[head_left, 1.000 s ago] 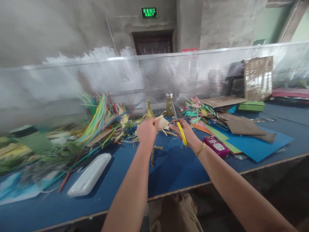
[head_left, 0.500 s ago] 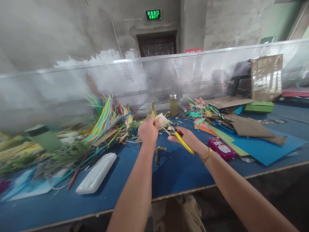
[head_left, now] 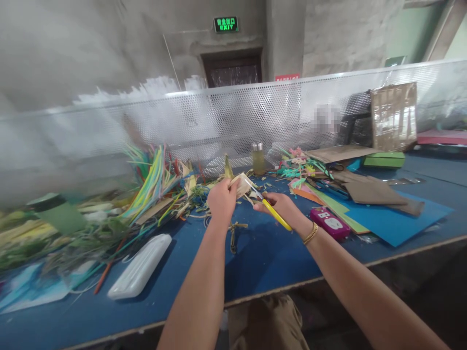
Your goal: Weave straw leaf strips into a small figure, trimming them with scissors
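Observation:
My left hand (head_left: 221,199) is closed, pinching a pale, flat piece that looks like dried corn husk (head_left: 242,186) above the blue table. My right hand (head_left: 280,208) is wrapped around yellow-handled scissors (head_left: 276,215). Their metal blades point up and left, lying against the husk's right edge. Whether the blades are parted is too small to tell. Below the hands, a small knotted figure of dry plant strips (head_left: 234,235) lies on the tabletop. Behind my left hand stands a pointed greenish husk (head_left: 228,166).
On the left are a white case (head_left: 140,266), colourful strips (head_left: 148,187) and a green container (head_left: 58,213). A capped bottle (head_left: 258,159) stands by the perforated metal screen (head_left: 248,112). To the right lie a purple box (head_left: 329,223), blue card (head_left: 396,228) and brown cardboard (head_left: 372,192).
The scissor blades have come further up and left over the husk's edge. My view has shifted slightly to the right. Both hands keep their grips.

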Motion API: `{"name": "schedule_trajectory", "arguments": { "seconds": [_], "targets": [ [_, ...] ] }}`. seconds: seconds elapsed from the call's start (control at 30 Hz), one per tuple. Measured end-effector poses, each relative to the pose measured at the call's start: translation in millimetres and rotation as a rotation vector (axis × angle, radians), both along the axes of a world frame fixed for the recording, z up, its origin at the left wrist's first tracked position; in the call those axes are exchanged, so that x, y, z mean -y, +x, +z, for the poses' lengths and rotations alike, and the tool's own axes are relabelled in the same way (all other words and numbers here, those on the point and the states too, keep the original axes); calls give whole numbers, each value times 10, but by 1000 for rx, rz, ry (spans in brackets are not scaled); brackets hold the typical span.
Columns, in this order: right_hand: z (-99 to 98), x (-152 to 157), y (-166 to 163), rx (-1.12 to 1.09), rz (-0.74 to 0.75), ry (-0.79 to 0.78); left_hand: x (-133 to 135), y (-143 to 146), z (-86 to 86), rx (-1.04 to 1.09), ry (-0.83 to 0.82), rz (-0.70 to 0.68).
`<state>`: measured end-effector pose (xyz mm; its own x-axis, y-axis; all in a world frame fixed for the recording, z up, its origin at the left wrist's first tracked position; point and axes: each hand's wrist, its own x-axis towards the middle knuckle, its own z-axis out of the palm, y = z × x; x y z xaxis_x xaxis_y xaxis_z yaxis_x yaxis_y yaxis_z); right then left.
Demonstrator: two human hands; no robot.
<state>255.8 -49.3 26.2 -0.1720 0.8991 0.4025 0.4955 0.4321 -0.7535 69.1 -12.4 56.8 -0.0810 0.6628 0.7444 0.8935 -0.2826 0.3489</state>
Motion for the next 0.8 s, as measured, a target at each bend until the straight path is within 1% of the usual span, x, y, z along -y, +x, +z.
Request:
{"name": "schedule_trajectory", "arguments": {
  "seconds": [0.17, 0.37, 0.5, 0.63, 0.8],
  "targets": [
    [1, 0, -3, -12, 10, -16, -32, -63, 4, 95, -14, -102],
    [-14, 12, 3, -12, 12, -10, -130, -131, -17, 239, -131, -267],
    [-38, -4, 13, 3, 9, 35, -164, -125, -37, 231, -143, -339],
    [-32, -6, 27, 10, 11, 47, -164, -95, -49, 218, -172, -384],
    [-17, -15, 34, 25, -10, 24, -160, -87, -47, 219, -186, -391]
  ]
}}
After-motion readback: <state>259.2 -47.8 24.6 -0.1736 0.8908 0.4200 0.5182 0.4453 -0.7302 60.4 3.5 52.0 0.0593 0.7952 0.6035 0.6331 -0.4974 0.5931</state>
